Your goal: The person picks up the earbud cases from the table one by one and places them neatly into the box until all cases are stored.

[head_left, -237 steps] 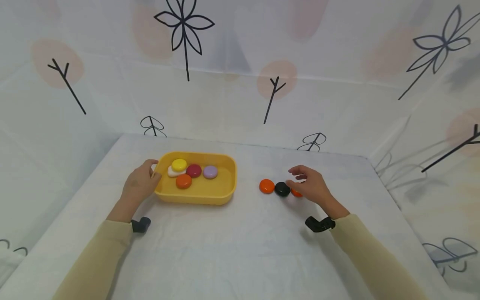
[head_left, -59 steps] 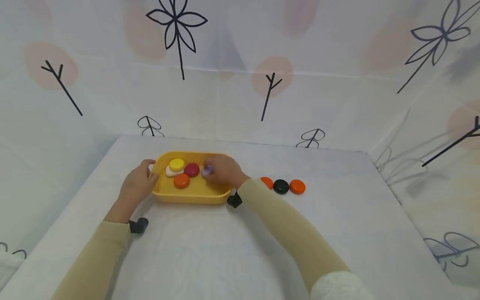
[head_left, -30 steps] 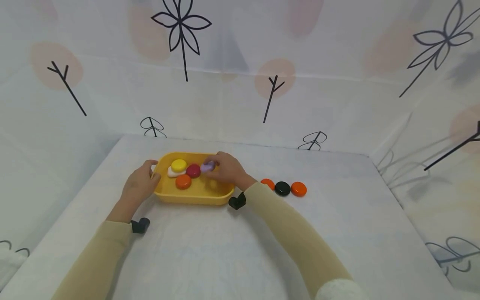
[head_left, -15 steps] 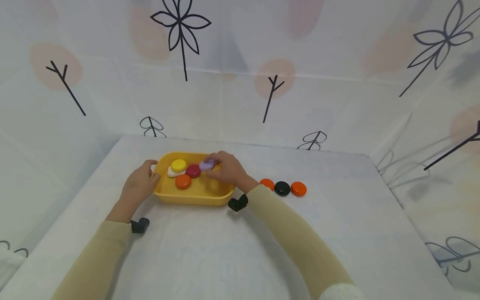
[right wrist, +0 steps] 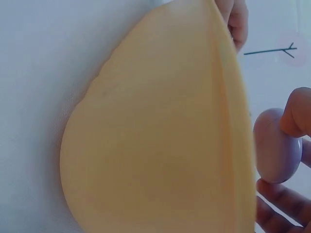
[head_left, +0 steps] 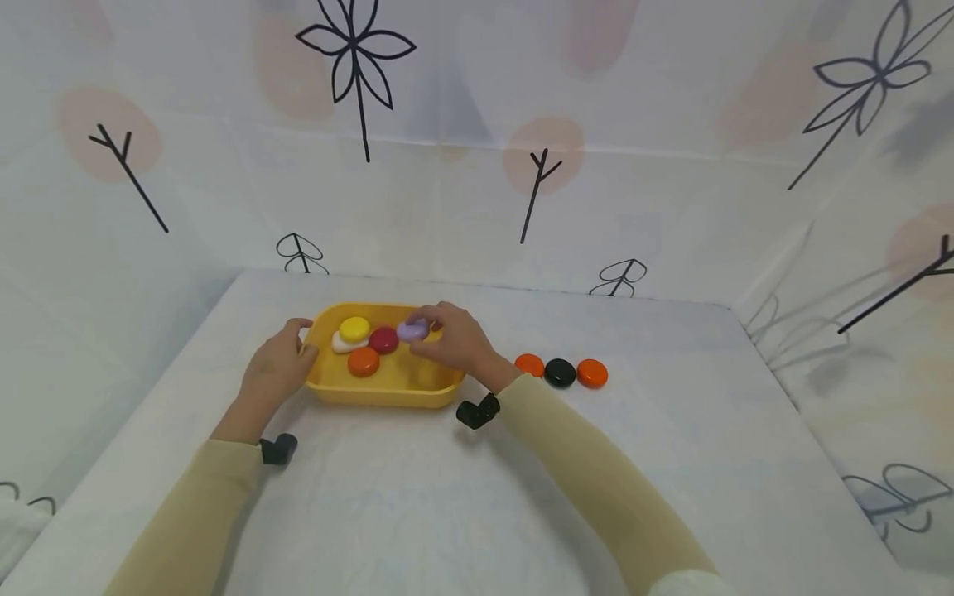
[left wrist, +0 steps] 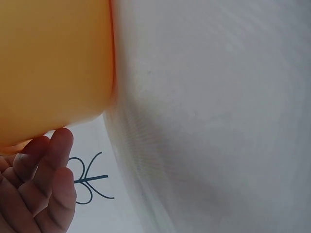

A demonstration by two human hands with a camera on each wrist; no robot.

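My left hand (head_left: 276, 364) grips the left end of the yellow plastic tray (head_left: 387, 398); in the left wrist view its curled fingers (left wrist: 60, 145) are at the tray's edge. My right hand (head_left: 458, 335) pinches a glossy lavender disc (head_left: 412, 330) between thumb and fingers, above the tray's right half. The right wrist view shows the lavender disc (right wrist: 277, 145) beyond the tray rim (right wrist: 240, 145), raised to about its height. Inside the tray lie a dark red disc (head_left: 383, 339), an orange disc (head_left: 363, 362) and a yellow disc (head_left: 354, 329) partly on a white piece (head_left: 344, 344).
Right of the tray, an orange-red disc (head_left: 528, 365), a black disc (head_left: 560, 373) and another orange-red disc (head_left: 592, 373) lie in a row on the white table (head_left: 417, 497). My right sleeve partly covers the first. A patterned cloth (head_left: 447, 207) surrounds the table.
My right hand came from the row of discs to the tray, took the lavender disc from its floor and raised it slightly. My left hand has stayed on the tray's left end.
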